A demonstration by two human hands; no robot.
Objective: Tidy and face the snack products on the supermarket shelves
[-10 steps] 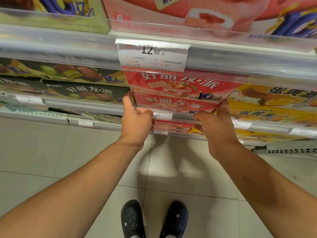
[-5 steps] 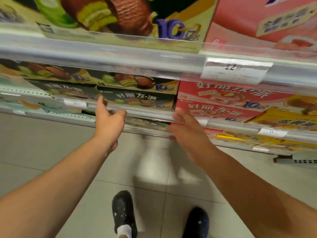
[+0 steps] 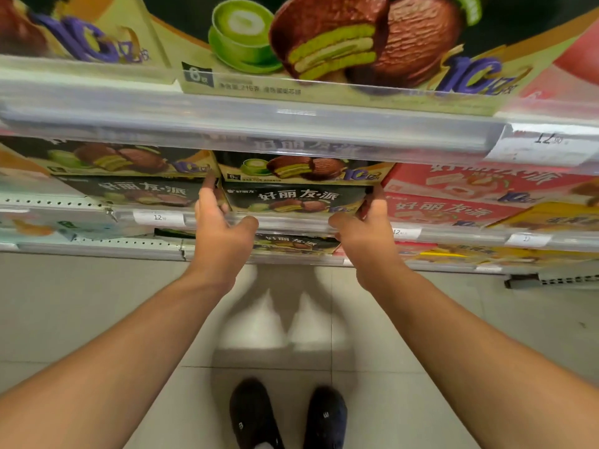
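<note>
With our left hand (image 3: 217,225) and right hand (image 3: 364,223) holding the dark box (image 3: 293,197) between them, we should draw it forward evenly, square to the shelf edge (image 3: 291,222).

Supermarket aisle. Tiered metal shelves (image 3: 97,249) with clear plastic price rails (image 3: 259,124) along front edges. Paper price tags (image 3: 159,218) slotted into rails, one larger tag (image 3: 544,145) at upper right. Same snack product repeated in rows: dark-green pie boxes (image 3: 295,197) stacked and side by side, red boxes (image 3: 453,202) next to them, yellow boxes (image 3: 557,218) further right. Printed retail packaging with Chinese lettering. Pale tiled floor (image 3: 81,319) below shelves.
</note>
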